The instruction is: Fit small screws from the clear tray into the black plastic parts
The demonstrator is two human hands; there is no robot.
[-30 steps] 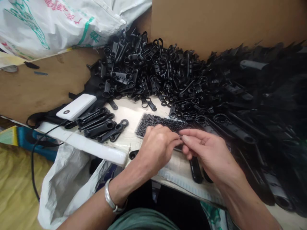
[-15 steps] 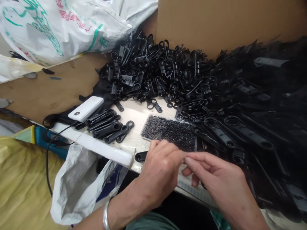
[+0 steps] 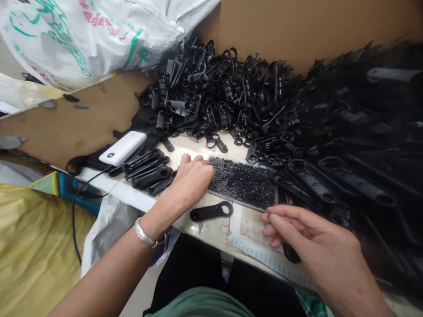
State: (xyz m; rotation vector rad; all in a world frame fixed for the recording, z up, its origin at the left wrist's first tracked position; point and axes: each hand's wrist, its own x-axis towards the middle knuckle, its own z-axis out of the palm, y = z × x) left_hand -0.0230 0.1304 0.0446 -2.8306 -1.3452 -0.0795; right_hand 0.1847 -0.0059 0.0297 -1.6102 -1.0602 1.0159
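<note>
My left hand [image 3: 191,181] lies knuckles up on the right end of a small stack of long black plastic parts [image 3: 147,169], fingers curled down and hiding what they touch. Just right of it sits a flat clear tray of tiny black bits [image 3: 246,181]. One black part with a ring end [image 3: 211,211] lies alone on the white table top [image 3: 218,229] in front of the tray. My right hand [image 3: 307,242] hovers near the table's front edge, thumb pressed to forefinger, with nothing visible between them.
A big heap of black plastic parts [image 3: 238,97] fills the back and right of the table against a cardboard wall [image 3: 297,26]. A white power bank [image 3: 123,148] with a cable lies left of the stack. White printed sacks [image 3: 82,35] sit at back left; a plastic bag [image 3: 105,229] hangs below the edge.
My hands were together in front of the tray. The left hand has since moved left and away onto the stack, uncovering the single black part. The right hand stayed low at the right.
</note>
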